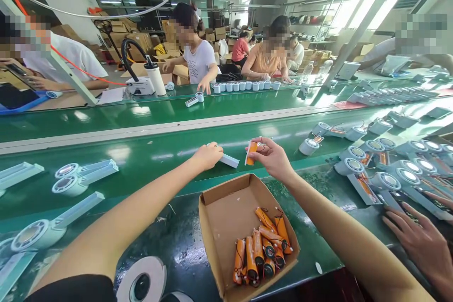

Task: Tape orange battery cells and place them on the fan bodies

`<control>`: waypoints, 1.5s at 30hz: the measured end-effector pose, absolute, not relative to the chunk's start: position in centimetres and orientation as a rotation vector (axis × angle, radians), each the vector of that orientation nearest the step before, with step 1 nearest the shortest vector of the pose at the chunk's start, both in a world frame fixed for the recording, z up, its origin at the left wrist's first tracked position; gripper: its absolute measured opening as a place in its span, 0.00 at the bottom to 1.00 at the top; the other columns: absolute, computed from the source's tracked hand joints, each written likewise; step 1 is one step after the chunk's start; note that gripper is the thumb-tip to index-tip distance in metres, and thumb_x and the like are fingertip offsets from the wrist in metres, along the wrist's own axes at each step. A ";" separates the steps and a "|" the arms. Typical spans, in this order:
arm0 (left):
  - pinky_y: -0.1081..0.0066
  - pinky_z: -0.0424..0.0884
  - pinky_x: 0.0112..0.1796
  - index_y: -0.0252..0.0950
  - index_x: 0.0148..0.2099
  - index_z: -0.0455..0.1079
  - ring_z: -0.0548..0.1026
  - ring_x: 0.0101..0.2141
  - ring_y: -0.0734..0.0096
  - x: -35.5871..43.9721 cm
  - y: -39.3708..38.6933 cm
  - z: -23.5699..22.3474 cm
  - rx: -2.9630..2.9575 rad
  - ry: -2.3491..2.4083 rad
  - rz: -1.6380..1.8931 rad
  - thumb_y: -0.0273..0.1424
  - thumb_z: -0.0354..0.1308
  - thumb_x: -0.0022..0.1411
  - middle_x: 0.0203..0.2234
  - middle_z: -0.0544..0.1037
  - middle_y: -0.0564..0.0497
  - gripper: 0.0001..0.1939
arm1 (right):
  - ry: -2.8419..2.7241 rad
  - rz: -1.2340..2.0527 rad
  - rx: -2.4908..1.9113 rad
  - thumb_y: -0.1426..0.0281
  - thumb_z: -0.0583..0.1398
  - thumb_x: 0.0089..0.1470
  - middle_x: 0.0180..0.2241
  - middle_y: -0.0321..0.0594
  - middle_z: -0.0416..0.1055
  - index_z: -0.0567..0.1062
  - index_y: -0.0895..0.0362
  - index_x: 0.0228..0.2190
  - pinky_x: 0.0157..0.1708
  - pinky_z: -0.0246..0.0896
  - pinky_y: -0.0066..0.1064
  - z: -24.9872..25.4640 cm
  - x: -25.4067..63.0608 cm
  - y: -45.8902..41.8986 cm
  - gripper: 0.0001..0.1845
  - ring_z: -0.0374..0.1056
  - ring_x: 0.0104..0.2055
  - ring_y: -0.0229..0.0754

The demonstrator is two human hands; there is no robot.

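Note:
My left hand [208,155] is closed over one end of a pale blue plastic housing [230,161] on the green belt. Its bar-shaped part points right from under my fingers; the rest is hidden. Just to the right, my right hand [272,155] pinches an orange-wrapped battery pack [252,153] upright, with a white strip along its side. In front of me, between my arms, an open cardboard box [221,217] holds several orange battery packs [250,257] with dark wires, heaped toward its near right corner.
Pale blue housings with round heads [67,184] lie at left; many more [384,180] crowd the right. A co-worker's hand [419,240] rests near them. A roll of white tape [141,279] lies by my left arm. Other people sit across the green belt [170,151].

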State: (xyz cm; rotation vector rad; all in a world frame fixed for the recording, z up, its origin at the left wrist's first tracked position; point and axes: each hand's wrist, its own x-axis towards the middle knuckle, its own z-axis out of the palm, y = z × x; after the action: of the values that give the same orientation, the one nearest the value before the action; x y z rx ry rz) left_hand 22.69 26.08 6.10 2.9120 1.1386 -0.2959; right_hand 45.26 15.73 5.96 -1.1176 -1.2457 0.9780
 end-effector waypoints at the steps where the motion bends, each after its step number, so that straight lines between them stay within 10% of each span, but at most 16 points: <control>1: 0.48 0.76 0.54 0.38 0.47 0.80 0.74 0.58 0.45 23.2 26.4 5.8 2.879 1.172 -0.335 0.22 0.62 0.62 0.49 0.82 0.36 0.13 | -1.291 0.969 -1.146 0.52 0.75 0.42 0.35 0.39 0.85 0.76 0.51 0.43 0.45 0.79 0.44 5.8 45.1 16.6 0.30 0.83 0.42 0.51; 14: 0.72 0.74 0.44 0.46 0.46 0.83 0.83 0.43 0.62 22.6 27.2 6.9 2.601 1.206 -0.222 0.33 0.64 0.61 0.41 0.86 0.50 0.11 | -1.931 0.665 -1.474 0.67 0.68 0.57 0.33 0.33 0.84 0.75 0.49 0.53 0.42 0.75 0.33 3.5 43.4 21.0 0.21 0.82 0.36 0.44; 28: 0.56 0.78 0.51 0.35 0.51 0.76 0.80 0.46 0.63 24.6 27.4 6.2 2.390 1.306 0.010 0.40 0.60 0.75 0.47 0.81 0.46 0.14 | -2.587 0.282 -1.764 0.56 0.68 0.60 0.38 0.45 0.84 0.83 0.44 0.50 0.39 0.69 0.36 4.8 42.0 21.3 0.17 0.81 0.44 0.58; 39: 0.59 0.70 0.60 0.35 0.62 0.68 0.75 0.61 0.53 22.7 23.6 6.5 2.222 1.520 0.441 0.32 0.53 0.73 0.61 0.77 0.37 0.18 | -2.682 0.250 -1.798 0.62 0.55 0.73 0.54 0.44 0.82 0.78 0.50 0.59 0.51 0.68 0.33 11.0 42.5 17.3 0.20 0.78 0.54 0.48; 45: 0.58 0.72 0.60 0.40 0.61 0.70 0.78 0.57 0.58 14.9 10.6 6.0 2.241 1.303 0.750 0.40 0.53 0.72 0.56 0.81 0.45 0.19 | -2.816 0.325 -1.908 0.68 0.70 0.57 0.45 0.61 0.83 0.83 0.62 0.48 0.45 0.73 0.43 9.5 40.8 8.4 0.18 0.80 0.50 0.63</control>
State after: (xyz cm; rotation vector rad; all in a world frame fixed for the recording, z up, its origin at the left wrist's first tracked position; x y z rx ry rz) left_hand 14.86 10.59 6.01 2.2406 1.3027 0.7503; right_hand 40.82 8.39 9.48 -1.9083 -2.8158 0.3255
